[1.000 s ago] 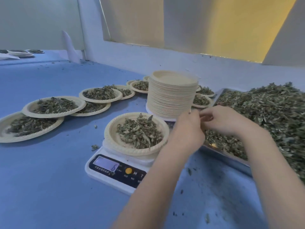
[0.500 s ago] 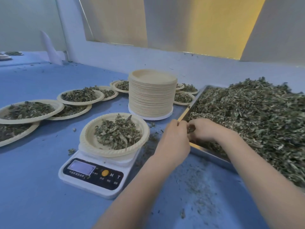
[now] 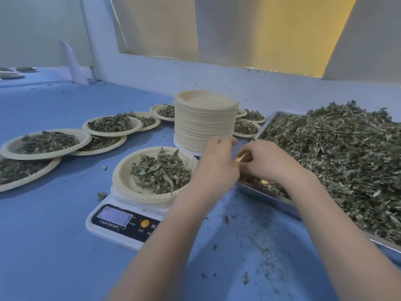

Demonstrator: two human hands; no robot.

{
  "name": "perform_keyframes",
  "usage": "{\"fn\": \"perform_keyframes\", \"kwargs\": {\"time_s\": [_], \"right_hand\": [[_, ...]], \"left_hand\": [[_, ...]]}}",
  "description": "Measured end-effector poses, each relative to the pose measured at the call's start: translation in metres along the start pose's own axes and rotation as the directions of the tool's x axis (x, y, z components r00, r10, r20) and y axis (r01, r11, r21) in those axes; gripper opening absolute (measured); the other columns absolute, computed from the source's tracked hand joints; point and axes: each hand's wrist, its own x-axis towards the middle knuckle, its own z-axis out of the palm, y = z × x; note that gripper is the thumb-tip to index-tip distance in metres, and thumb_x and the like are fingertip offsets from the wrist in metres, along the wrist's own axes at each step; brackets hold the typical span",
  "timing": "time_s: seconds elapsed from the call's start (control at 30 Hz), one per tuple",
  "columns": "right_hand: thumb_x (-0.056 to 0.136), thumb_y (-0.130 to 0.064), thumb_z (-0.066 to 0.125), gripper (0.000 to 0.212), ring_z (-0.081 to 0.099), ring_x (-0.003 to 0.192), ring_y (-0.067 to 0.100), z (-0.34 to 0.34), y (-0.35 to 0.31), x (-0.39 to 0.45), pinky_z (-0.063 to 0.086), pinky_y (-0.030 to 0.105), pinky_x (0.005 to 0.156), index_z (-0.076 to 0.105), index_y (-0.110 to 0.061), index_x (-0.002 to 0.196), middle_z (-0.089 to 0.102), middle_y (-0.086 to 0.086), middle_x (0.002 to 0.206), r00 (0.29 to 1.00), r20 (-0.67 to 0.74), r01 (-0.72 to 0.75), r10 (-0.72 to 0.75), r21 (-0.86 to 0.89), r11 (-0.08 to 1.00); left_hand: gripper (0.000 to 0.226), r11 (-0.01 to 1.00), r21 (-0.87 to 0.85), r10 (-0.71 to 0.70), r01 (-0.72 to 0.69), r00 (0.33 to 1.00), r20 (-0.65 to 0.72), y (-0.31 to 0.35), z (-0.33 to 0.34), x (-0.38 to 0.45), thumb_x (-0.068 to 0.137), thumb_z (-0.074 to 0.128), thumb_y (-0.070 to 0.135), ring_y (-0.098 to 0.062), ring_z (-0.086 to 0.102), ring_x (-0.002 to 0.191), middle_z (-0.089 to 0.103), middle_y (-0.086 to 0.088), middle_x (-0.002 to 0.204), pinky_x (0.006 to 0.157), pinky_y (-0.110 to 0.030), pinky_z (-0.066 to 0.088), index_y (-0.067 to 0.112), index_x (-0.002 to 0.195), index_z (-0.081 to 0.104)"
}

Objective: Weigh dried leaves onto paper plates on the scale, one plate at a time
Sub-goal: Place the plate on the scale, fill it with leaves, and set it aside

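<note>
A paper plate point(image 3: 120, 178) with a heap of dried leaves point(image 3: 161, 171) sits on the white digital scale point(image 3: 118, 229). To its right, a metal tray point(image 3: 261, 192) holds a big pile of dried leaves point(image 3: 338, 153). Both hands meet over the tray's near left corner. My right hand point(image 3: 268, 162) pinches a small pale stem point(image 3: 239, 158) that points toward my left hand point(image 3: 214, 168). The left hand's back faces the camera and its fingertips are blurred, so what it holds is hidden.
A tall stack of unused paper plates point(image 3: 205, 124) stands behind the scale. Several filled plates point(image 3: 46, 141) overlap in a row at left, with more filled plates point(image 3: 247, 127) behind the stack. Leaf crumbs point(image 3: 256, 250) litter the blue table in front of the tray.
Both hands rose slightly from the tray's corner and stayed together. The pale stem now shows between them. The view shifted as my head moved.
</note>
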Motion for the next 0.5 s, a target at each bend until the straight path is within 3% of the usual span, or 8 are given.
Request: {"fn": "perform_keyframes", "kwargs": {"time_s": [0.1, 0.2, 0.3, 0.37, 0.43, 0.5], "right_hand": [[0.081, -0.041, 0.065, 0.029, 0.059, 0.088, 0.012, -0.011, -0.033, -0.006, 0.050, 0.032, 0.078, 0.065, -0.028, 0.107, 0.062, -0.006, 0.106, 0.992, -0.068, 0.114, -0.107, 0.118, 0.987], [0.080, -0.050, 0.066, 0.054, 0.058, 0.101, 0.011, -0.006, -0.070, -0.008, 0.044, 0.026, 0.079, 0.058, -0.022, 0.126, 0.059, -0.003, 0.123, 0.975, 0.066, 0.182, -0.211, 0.306, 0.934], [0.075, -0.070, 0.058, 0.088, 0.041, 0.125, 0.025, 0.009, -0.093, -0.005, 0.039, 0.036, 0.099, 0.046, -0.006, 0.134, 0.042, 0.011, 0.139, 0.945, 0.232, 0.176, -0.231, 0.234, 0.956], [0.063, -0.083, 0.051, 0.109, 0.025, 0.133, 0.032, 0.014, -0.100, -0.007, 0.032, 0.044, 0.106, 0.038, -0.003, 0.135, 0.028, 0.012, 0.144, 0.939, 0.285, 0.161, -0.193, 0.133, 0.978], [0.045, -0.091, 0.050, 0.133, 0.013, 0.139, 0.032, 0.016, -0.101, -0.007, 0.025, 0.048, 0.111, 0.022, -0.008, 0.145, 0.017, 0.010, 0.150, 0.927, 0.327, 0.149, -0.185, 0.130, 0.980], [0.030, -0.092, 0.054, 0.151, 0.003, 0.145, 0.028, 0.016, -0.099, -0.009, 0.019, 0.049, 0.116, 0.005, -0.015, 0.151, 0.003, 0.007, 0.157, 0.906, 0.380, 0.139, -0.188, 0.153, 0.978]], "left_hand": [[0.039, 0.997, 0.057, -0.057, 0.059, 0.997, -0.049, -0.018, -0.034, -0.002, 0.090, 0.050, 0.009, -0.013, 0.048, 0.105, 0.046, -0.002, 0.129, 0.085, -0.019, 0.035, 0.018, 0.128, 0.050], [0.033, 0.987, 0.109, -0.100, 0.116, 0.985, -0.141, -0.041, -0.069, -0.019, 0.088, 0.052, 0.008, -0.006, 0.048, 0.092, 0.050, 0.003, 0.119, 0.081, -0.017, 0.033, 0.020, 0.119, 0.057], [0.031, 0.972, 0.155, -0.114, 0.177, 0.931, -0.347, -0.062, -0.104, -0.039, 0.086, 0.053, 0.003, -0.012, 0.052, 0.098, 0.054, 0.007, 0.107, 0.082, -0.019, 0.034, 0.019, 0.110, 0.064], [0.030, 0.947, 0.152, -0.187, 0.281, 0.874, -0.449, -0.077, -0.123, -0.048, 0.086, 0.052, 0.003, -0.017, 0.054, 0.105, 0.060, 0.001, 0.111, 0.087, -0.023, 0.037, 0.016, 0.109, 0.066], [0.030, 0.890, 0.097, -0.370, 0.445, 0.830, -0.417, -0.091, -0.132, -0.055, 0.090, 0.052, 0.013, -0.019, 0.054, 0.112, 0.060, -0.004, 0.122, 0.092, -0.029, 0.039, 0.014, 0.118, 0.062], [0.034, 0.825, 0.022, -0.537, 0.565, 0.795, -0.280, -0.100, -0.130, -0.058, 0.093, 0.049, 0.026, -0.021, 0.051, 0.117, 0.058, -0.003, 0.126, 0.097, -0.035, 0.041, 0.014, 0.124, 0.058]]}}
